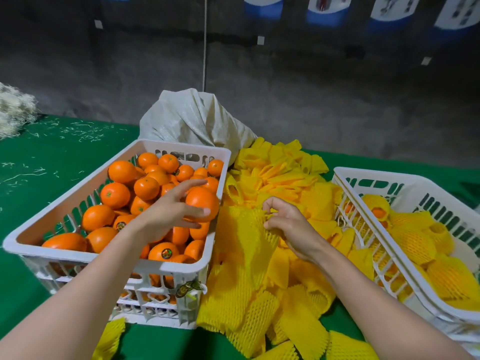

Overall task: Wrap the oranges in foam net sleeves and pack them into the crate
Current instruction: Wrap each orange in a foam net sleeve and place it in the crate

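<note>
A round bright orange fruit [204,201] sits in the left grip [166,216], whose fingers and thumb are spread and curled round it, just over the near right corner of a white slotted plastic crate [181,147] heaped with bare oranges [145,188], some with small round stickers. Just to its right, the right grip [291,227] pinches the upper edge of a yellow foam net sleeve [241,235] between thumb and bent fingertips; the sleeve hangs from that pinch over a loose pile of yellow foam sleeves [280,175], which fills the gap between the two crates and spills toward the near edge. The orange and the pinched sleeve are close together but apart. On the right a second white slotted crate [379,175] holds oranges already wrapped in yellow netting [413,242]. Everything stands on a table under green cloth [39,157] strewn with pale shreds. Behind the pile leans a tied grey-white woven sack [192,118], and a heap of whitish shredded fibre [13,110] lies far left, before a dark concrete wall [324,94].
</note>
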The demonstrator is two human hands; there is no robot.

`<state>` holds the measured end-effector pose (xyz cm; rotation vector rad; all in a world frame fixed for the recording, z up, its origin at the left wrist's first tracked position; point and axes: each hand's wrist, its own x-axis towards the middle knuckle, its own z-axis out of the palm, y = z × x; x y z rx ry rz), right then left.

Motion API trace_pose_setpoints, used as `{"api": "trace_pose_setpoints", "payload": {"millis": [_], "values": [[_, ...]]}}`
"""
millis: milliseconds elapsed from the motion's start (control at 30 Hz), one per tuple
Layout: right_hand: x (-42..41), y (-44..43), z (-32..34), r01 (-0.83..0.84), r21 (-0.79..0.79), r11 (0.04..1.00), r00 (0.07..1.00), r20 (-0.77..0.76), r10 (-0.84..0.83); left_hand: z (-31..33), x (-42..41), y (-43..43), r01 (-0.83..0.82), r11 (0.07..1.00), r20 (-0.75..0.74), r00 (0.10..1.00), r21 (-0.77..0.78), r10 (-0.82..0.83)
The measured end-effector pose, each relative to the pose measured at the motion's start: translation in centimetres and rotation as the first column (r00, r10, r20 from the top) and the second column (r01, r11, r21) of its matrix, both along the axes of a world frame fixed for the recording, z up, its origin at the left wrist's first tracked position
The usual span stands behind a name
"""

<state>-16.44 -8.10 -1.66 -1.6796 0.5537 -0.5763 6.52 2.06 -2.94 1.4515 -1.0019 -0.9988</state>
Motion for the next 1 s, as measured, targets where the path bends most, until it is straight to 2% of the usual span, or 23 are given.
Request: {"api": "trace_pose_setpoints", "payload": {"millis": [100, 200, 300, 400, 467, 567, 667, 767, 833, 900, 967, 1000], "values": [[-0.3, 0.5, 0.6, -0.062, 0.148, 0.987, 0.994, 0.094, 0.049, 1.9, -2.7, 0.4, 0.109, 0.980, -0.161, 0.978, -0.164, -0.136], [-1.1, 0.7, 1.3, -0.114, 0.203, 0.973, 0.984, 0.161, 0.082, 2.8, -5.4, 0.1, 0.128, 0.961, -0.269, 0.943, -0.246, -0.194], [-2.1, 0.9, 1.8, -0.157, 0.259, 0.953, 0.967, 0.238, 0.095, 2.8, -8.5, -0.9, 0.077, 0.970, -0.366, 0.917, -0.229, -0.159], [-3.1, 0.9, 1.9, -0.183, 0.260, 0.948, 0.957, 0.269, 0.111, 2.5, -11.9, -2.4, -0.009, 0.980, -0.537, 0.838, -0.199, -0.101], [-3.8, 0.7, 1.7, -0.129, 0.209, 0.969, 0.970, 0.229, 0.080, 1.9, -13.7, -3.2, -0.053, 0.980, -0.543, 0.838, -0.189, -0.060], [-5.0, 0.3, 1.0, 0.087, 0.032, 0.996, 0.983, 0.158, -0.090, 0.9, -15.3, -3.9, -0.099, 0.974, -0.525, 0.851, -0.202, -0.023], [-6.6, -0.1, 0.1, 0.292, -0.084, 0.953, 0.929, 0.260, -0.262, 0.1, -16.5, -4.2, -0.113, 0.976, -0.583, 0.812, -0.185, -0.017], [-7.8, 0.0, -0.7, 0.434, -0.181, 0.882, 0.882, 0.285, -0.376, -0.9, -17.5, -4.2, -0.008, 0.978, -0.572, 0.812, -0.209, -0.115], [-8.2, 0.3, -1.3, 0.488, -0.200, 0.850, 0.859, 0.284, -0.426, -1.4, -17.9, -4.1, 0.082, 0.968, -0.500, 0.844, -0.235, -0.193], [-8.5, 0.6, -2.0, 0.514, -0.219, 0.830, 0.843, 0.305, -0.442, -1.5, -18.3, -4.1, 0.055, 0.971, -0.456, 0.876, -0.232, -0.159], [-8.7, 1.0, -2.7, 0.512, -0.261, 0.818, 0.839, 0.355, -0.412, -1.3, -18.9, -4.1, -0.017, 0.977, -0.490, 0.867, -0.212, -0.091], [-8.7, 1.1, -3.1, 0.513, -0.294, 0.806, 0.837, 0.380, -0.394, -1.4, -19.1, -4.3, -0.042, 0.979, -0.550, 0.832, -0.202, -0.077]]}}
